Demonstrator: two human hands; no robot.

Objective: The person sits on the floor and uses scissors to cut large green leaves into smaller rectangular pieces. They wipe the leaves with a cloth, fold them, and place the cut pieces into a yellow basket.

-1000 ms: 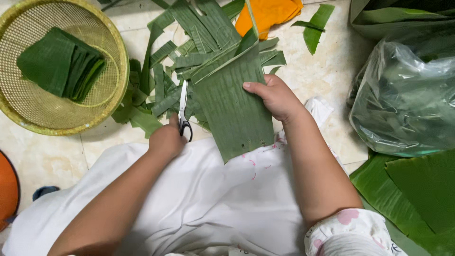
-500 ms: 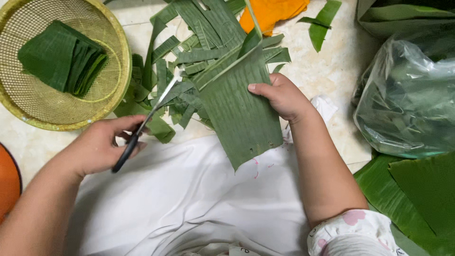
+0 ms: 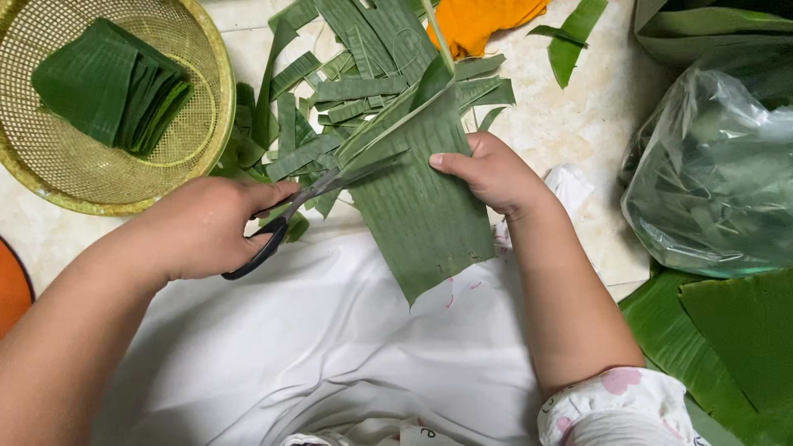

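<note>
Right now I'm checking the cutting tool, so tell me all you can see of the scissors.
The scissors have black loop handles and slim grey metal blades. The left hand grips the handles. The blades are open, pointing right and slightly up, closing on the left edge of the banana leaf piece, which the right hand steadies.

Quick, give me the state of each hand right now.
Left hand: closed on the scissors.
Right hand: closed, holding the big leaf.
</note>
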